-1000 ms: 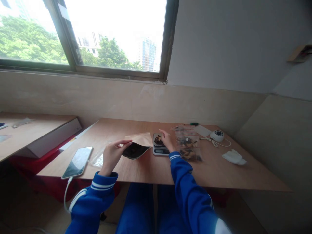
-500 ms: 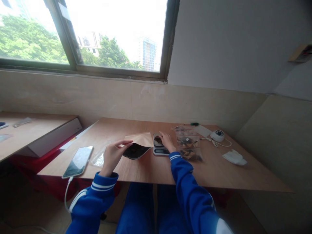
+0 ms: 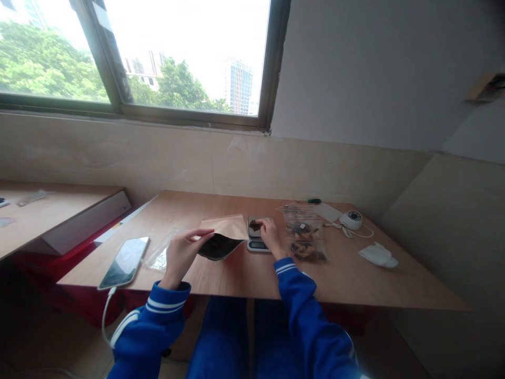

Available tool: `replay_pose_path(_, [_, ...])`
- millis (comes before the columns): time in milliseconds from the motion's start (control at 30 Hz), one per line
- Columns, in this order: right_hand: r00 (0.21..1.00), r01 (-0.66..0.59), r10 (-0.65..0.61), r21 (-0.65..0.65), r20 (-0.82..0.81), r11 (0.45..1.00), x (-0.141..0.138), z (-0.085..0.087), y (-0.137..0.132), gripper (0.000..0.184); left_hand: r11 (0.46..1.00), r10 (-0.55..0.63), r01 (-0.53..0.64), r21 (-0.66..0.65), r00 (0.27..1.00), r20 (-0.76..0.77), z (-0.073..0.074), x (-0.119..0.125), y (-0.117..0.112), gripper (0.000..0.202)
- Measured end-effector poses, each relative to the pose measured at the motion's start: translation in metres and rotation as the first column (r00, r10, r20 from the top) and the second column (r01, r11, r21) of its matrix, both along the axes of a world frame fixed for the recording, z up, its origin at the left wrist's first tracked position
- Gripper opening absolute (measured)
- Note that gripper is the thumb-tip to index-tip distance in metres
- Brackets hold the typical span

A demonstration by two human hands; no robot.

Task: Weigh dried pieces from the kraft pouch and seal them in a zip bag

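Fingers [image 3: 205,232] holding one pouch [image 3: 223,237], one scale [image 3: 258,234], two clear bags [image 3: 304,239]

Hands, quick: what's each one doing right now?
Left hand: closed on the open brown pouch.
Right hand: on the scale, over dark pieces; grip unclear.
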State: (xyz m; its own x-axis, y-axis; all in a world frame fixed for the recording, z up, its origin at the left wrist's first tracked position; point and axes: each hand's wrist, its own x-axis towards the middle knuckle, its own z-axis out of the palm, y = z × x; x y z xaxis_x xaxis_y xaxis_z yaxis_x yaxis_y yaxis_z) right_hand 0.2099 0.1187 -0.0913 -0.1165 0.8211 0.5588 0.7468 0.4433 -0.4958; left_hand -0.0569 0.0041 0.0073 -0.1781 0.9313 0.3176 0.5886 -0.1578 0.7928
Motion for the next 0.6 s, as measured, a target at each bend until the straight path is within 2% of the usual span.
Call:
replay_pose_path(167, [0.972,-0.236,0.235,0.010,0.027,0.972,-0.028,0.000,-0.068,0.027,1.000,0.018,-0.018,-0.004,1.000,-0.004,-0.003,0.002,0.000,0.036])
replay_pose_path(200, [0.958,-0.285,0.282,0.081,0.045,0.955,-0.036,0.002,-0.082,0.027,1.000,0.022,-0.022,-0.004,1.000,-0.006,-0.004,0.003,0.001,0.036])
replay_pose_path(267, [0.903,-0.421,0.388,0.203,0.182,0.884,-0.054,0.009,-0.104,0.024,1.000,0.024,-0.024,0.004,1.000,-0.009,-0.006,0.005,0.002,0.036])
replay_pose_path(300, [0.886,-0.451,0.393,0.257,0.246,0.855,-0.063,0.013,-0.112,0.024,1.000,0.023,-0.022,0.011,1.000,-0.014,-0.007,0.007,0.003,0.036])
replay_pose_path(333, [0.879,-0.455,0.376,0.284,0.292,0.844,-0.071,0.019,-0.117,0.023,1.000,0.020,-0.020,0.018,1.000,-0.024,-0.009,0.009,0.003,0.035])
replay_pose_path(400, [0.898,-0.385,0.290,0.272,0.331,0.882,-0.086,0.029,-0.122,0.021,0.999,0.024,-0.022,0.035,0.997,-0.072,-0.011,0.013,0.003,0.030])
replay_pose_path(500, [0.910,-0.248,0.198,0.094,0.365,0.964,-0.101,0.043,-0.124,0.022,0.998,0.049,-0.041,0.048,0.985,-0.165,-0.013,0.019,-0.001,0.023])
replay_pose_path(600, [0.895,-0.195,0.208,-0.074,0.396,0.978,-0.112,0.051,-0.127,0.021,0.998,0.042,-0.030,0.060,0.976,-0.212,-0.015,0.024,-0.006,0.020])
